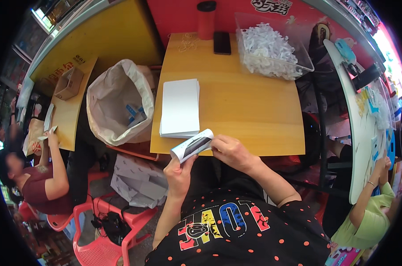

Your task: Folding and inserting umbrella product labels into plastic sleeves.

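- Grip: left hand (179,174) pinches the lower end of a small white card packet (193,145) from below, thumb up against it; right hand (231,150) closes its fingers over the packet's right end.
- The packet sits just below centre of the frame, held over the near edge of the wooden worktop (254,106), tilted up to the right, a dark panel showing on its face.
- Stack of white sheets (180,107) lies on the worktop just above the packet, apart from both hands.
- Clear plastic bin (272,48) full of white pieces stands at the upper right of the worktop; a dark phone (222,42) and a red cylinder (206,20) sit at the top centre.
- Open pale sack (120,103) stands left of the worktop, a few blue and white items inside.
- Other people: one seated at the lower left edge, arm raised to a side worktop (70,111); another in a green top at the lower right.
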Motion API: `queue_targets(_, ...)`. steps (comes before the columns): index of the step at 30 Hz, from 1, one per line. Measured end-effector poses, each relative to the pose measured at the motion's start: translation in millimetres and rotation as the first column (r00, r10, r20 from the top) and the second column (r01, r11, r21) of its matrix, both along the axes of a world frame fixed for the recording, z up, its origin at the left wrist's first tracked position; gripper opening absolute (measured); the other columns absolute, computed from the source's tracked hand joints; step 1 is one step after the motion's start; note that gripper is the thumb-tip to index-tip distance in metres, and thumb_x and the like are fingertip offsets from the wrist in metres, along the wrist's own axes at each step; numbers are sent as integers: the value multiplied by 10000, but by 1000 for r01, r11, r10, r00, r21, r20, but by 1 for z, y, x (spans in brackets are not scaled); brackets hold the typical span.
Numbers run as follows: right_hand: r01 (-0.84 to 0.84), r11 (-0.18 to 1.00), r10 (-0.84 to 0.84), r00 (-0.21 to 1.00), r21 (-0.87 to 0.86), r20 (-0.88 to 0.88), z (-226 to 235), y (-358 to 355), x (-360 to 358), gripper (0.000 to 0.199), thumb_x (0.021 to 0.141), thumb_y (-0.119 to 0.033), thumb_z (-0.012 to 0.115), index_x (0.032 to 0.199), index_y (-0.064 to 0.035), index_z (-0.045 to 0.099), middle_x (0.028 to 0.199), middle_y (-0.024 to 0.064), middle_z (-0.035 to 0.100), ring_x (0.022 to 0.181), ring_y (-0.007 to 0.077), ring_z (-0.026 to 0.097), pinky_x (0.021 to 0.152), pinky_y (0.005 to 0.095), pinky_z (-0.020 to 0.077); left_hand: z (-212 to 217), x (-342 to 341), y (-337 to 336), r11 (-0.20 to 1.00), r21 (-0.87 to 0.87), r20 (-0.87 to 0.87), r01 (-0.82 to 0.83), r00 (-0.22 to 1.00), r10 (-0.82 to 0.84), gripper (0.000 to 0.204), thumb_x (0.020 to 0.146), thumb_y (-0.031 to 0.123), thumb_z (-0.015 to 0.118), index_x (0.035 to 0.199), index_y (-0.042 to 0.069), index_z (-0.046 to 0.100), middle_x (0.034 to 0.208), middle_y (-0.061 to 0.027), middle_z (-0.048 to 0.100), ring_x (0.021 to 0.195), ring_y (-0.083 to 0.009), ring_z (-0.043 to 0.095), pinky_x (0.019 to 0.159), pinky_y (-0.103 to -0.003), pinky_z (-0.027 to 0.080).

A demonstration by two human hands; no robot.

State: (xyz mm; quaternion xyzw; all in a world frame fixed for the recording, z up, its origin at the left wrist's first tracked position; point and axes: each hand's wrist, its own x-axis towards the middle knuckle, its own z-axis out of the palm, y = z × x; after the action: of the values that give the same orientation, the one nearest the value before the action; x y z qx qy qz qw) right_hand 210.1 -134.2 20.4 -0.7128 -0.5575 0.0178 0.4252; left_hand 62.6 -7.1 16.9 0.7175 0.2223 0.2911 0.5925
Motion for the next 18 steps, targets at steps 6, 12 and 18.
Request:
queue_targets(6,14,1000,-14,999,-22,29,4,1,2,162,733,22,630,860,-27,544,817,120,545,729,286,584,640,355,491,-1,8,-4,997,46,8,-68,998,68,224,829,-18,648,1051,-49,637,898,-107,688,802,-147,662,727,-271,528)
queue_targets(12,13,1000,-12,999,-27,33,2,6,2,147,745,19,618,858,-33,539,842,126,537,724,296,579,645,354,491,4,6,-4,991,98,-5,-93,996,94,235,826,8,664,1056,-31,640,908,-123,694,807,-163,673,717,-276,517)
queue_targets(18,22,1000,-22,999,9,24,-3,8,-2,170,726,31,643,837,-31,530,851,117,549,745,293,585,644,355,494,3,2,-4,980,156,9,-125,992,125,221,837,9,653,1053,-38,641,921,-120,684,812,-165,667,720,-278,524)
